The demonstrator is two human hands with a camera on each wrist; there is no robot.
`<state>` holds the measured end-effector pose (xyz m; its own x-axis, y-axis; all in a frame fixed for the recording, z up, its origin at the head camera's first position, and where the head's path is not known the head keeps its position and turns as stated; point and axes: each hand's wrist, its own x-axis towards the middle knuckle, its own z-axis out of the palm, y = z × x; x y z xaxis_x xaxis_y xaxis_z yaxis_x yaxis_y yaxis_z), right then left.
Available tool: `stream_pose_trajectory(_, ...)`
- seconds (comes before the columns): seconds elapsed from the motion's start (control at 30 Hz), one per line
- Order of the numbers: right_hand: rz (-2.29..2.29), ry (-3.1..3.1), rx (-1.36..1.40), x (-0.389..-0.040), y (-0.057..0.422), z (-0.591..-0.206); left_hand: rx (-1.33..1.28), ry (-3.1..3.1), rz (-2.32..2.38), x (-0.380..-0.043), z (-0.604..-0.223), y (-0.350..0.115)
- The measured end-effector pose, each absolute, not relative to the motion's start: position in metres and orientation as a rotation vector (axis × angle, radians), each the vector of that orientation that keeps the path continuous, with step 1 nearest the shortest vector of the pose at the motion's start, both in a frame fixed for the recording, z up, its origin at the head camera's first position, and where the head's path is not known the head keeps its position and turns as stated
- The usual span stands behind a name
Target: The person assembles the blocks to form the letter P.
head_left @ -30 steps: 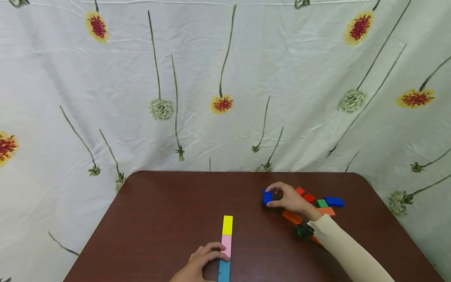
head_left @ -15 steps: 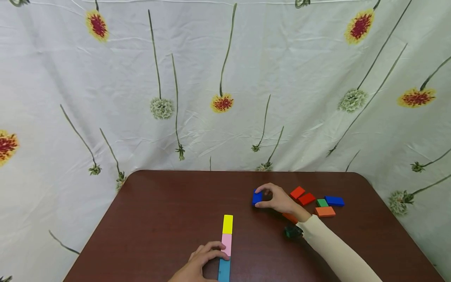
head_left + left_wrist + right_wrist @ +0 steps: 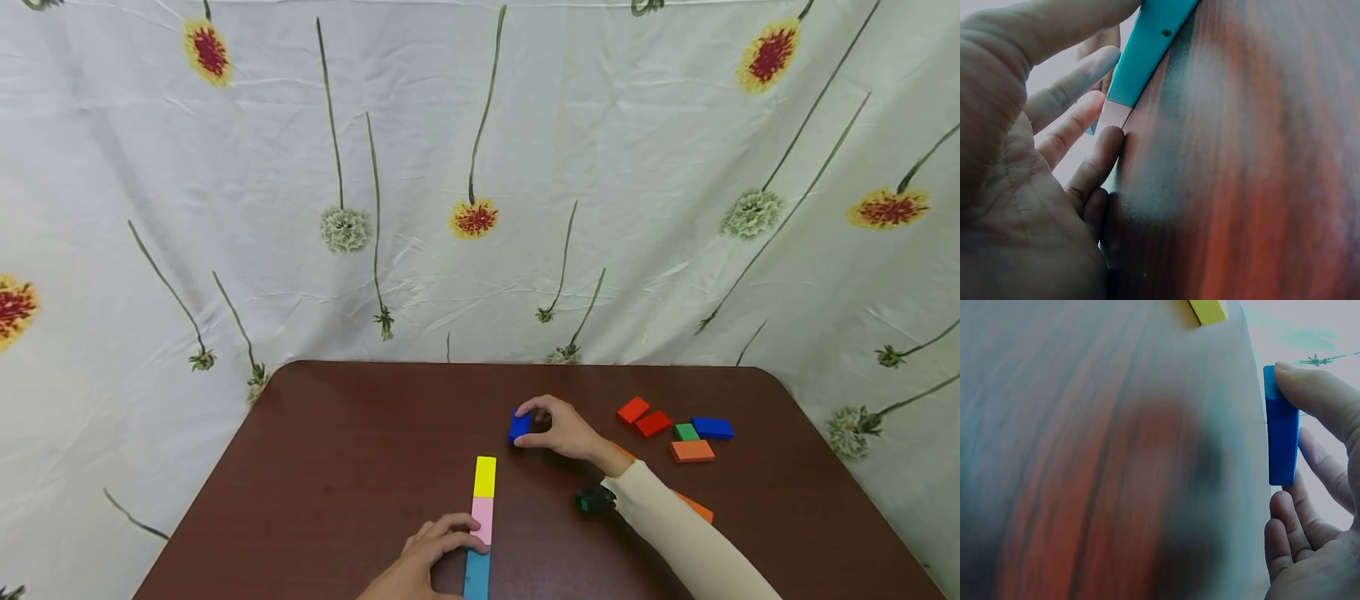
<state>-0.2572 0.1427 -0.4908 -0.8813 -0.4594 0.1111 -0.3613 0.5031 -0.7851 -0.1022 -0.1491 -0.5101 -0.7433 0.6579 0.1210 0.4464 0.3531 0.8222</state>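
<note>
With thumb and fingers, my right hand [image 3: 558,431] pinches a blue block [image 3: 519,427] by its ends, just beyond the row. In the right wrist view the blue block [image 3: 1282,437] stands between thumb and fingers. A straight row runs toward me: a yellow block [image 3: 485,477], a pink block [image 3: 482,525] and a teal block [image 3: 477,575]. Fingertips of my left hand [image 3: 423,558] rest on the row where pink meets teal. The left wrist view has its fingers fairly straight and spread beside the teal block [image 3: 1150,50], the thumb near it.
On the right lie two red blocks [image 3: 654,423], a small green block [image 3: 686,432], another blue block [image 3: 712,428] and an orange block [image 3: 692,451]. More orange blocks [image 3: 696,507] are partly behind my right arm. A flowered cloth [image 3: 420,167] hangs behind the brown table [image 3: 337,467].
My right hand has moved left with the blue block, away from the loose blocks and closer to the yellow end of the row. The left hand stays in place.
</note>
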Motion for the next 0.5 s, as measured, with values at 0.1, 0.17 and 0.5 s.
stream_pose_trajectory(0.1, -1.337, 2.614, -0.728, -0.257, 0.136, -0.491, 0.974, 2.376, 1.331, -0.102, -0.509, -0.149)
stream_pose_trajectory(0.17, -1.331, 2.605, -0.73, -0.257, 0.132, -0.491, 0.976, 2.375, 1.327, -0.103, -0.509, -0.15)
stream_pose_trajectory(0.5, -1.282, 2.584, -0.745, -0.256, 0.113, -0.499, 1.029, 2.387, 1.331, -0.104, -0.511, -0.15)
